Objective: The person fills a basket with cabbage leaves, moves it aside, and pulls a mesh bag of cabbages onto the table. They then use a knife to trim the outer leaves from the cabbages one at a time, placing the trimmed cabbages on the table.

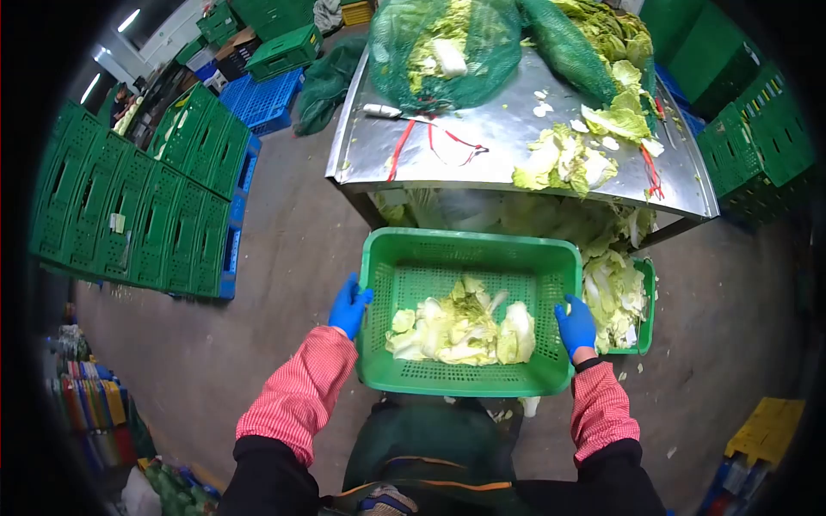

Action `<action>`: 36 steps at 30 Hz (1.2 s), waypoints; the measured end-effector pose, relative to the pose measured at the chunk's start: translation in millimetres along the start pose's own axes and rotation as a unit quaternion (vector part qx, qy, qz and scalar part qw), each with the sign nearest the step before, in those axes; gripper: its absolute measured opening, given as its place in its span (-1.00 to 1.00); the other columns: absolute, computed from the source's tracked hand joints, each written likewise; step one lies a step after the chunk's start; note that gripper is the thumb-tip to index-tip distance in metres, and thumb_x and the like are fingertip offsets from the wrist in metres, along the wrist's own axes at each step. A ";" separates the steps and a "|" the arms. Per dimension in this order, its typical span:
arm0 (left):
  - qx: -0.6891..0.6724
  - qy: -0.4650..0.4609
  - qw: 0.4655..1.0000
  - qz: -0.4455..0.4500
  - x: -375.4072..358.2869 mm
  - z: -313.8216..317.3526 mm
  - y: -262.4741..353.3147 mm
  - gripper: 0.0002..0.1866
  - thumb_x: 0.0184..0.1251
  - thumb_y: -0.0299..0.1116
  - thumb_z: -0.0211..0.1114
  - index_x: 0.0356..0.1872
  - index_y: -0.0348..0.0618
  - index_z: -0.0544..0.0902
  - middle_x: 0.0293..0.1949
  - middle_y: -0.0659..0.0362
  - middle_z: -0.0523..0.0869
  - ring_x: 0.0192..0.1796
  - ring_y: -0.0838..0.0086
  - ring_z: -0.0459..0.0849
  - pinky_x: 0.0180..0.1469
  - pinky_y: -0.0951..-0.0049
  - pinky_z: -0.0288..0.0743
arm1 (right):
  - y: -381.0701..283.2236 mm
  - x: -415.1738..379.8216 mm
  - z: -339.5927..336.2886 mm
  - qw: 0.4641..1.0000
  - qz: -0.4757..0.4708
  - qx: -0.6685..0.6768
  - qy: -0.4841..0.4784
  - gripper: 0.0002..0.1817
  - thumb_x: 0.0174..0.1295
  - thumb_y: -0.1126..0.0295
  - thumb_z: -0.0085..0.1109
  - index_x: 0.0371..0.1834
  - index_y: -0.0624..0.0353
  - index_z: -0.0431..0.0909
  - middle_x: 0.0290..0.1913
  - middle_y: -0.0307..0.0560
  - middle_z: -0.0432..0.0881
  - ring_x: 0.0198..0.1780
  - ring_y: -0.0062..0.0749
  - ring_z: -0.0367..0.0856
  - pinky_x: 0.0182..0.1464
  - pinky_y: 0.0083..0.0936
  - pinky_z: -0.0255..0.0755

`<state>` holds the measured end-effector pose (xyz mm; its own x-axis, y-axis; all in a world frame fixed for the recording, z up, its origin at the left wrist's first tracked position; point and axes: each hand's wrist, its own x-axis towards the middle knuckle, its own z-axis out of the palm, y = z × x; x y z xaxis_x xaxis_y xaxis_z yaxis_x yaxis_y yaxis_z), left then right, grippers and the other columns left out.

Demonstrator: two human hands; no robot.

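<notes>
A green perforated basket (471,383) is held level in front of my body, just short of the table. Loose cabbage leaves (460,331) lie on its bottom. My left hand (349,307), in a blue glove, grips the left wall, with the fingers at the rim. On the opposite side my right hand (576,327), also gloved in blue, is closed on the right rim. The parts of the fingers behind the walls are hidden.
A steel table (495,138) stands ahead, bearing green net sacks (482,64), a white-handled knife (383,111), red ties and cabbage leaves. Another leaf-filled crate (647,292) sits on the floor at right. Stacked green crates (138,215) stand on blue pallets at left.
</notes>
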<state>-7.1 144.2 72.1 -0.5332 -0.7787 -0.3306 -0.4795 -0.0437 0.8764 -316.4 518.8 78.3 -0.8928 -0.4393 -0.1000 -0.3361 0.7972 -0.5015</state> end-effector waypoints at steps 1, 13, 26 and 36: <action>-0.015 -0.047 0.999 -0.004 -11.5 -5.9 8.9 -0.31 0.33 -0.21 0.28 0.37 -0.33 0.24 0.03 0.03 0.57 0.00 0.41 0.54 0.14 0.37 0.39 | -23.7 -8.6 -0.3 0.998 0.017 0.052 -0.024 -0.56 0.22 0.16 0.18 0.08 0.19 0.51 -0.02 0.19 0.60 -0.01 0.04 0.57 0.04 -0.20 0.44; -0.089 -0.094 0.949 -0.288 -115.8 -235.1 -167.7 -0.57 0.34 0.01 0.18 0.10 0.00 0.54 -0.18 0.31 0.65 -0.18 0.58 0.60 -0.16 0.51 0.43 | -184.2 -208.3 135.2 0.933 0.162 0.051 -0.317 -0.64 0.25 0.07 0.14 -0.07 0.09 0.59 -0.12 0.13 0.65 -0.07 0.02 0.62 -0.02 -0.23 0.46; -0.132 0.016 0.939 -0.318 -62.1 -417.3 -172.9 -0.68 0.33 -0.02 0.18 -0.09 0.00 0.58 -0.30 0.30 0.67 -0.32 0.63 0.57 -0.32 0.54 0.39 | -494.9 -92.6 140.8 0.962 -0.108 0.209 -0.141 -0.73 0.30 0.20 0.12 0.02 -0.03 0.57 -0.23 0.02 0.66 -0.21 -0.07 0.64 -0.16 -0.33 0.50; -0.067 -0.125 0.990 -0.003 193.5 -374.5 29.8 -0.51 0.38 -0.11 0.18 0.22 -0.17 0.48 -0.10 0.21 0.68 -0.11 0.57 0.59 0.00 0.53 0.43 | -548.2 151.7 112.0 0.985 0.006 0.168 0.022 -0.29 0.23 0.02 0.18 0.42 -0.08 0.16 -0.15 0.11 0.59 -0.15 -0.08 0.61 -0.09 -0.25 0.44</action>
<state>136.4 -242.1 165.4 -0.6949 -0.5992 -0.3975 -0.3948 -0.1442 0.9074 -233.9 -31.2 241.8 -0.9107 -0.4066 -0.0727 -0.2146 0.6162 -0.7578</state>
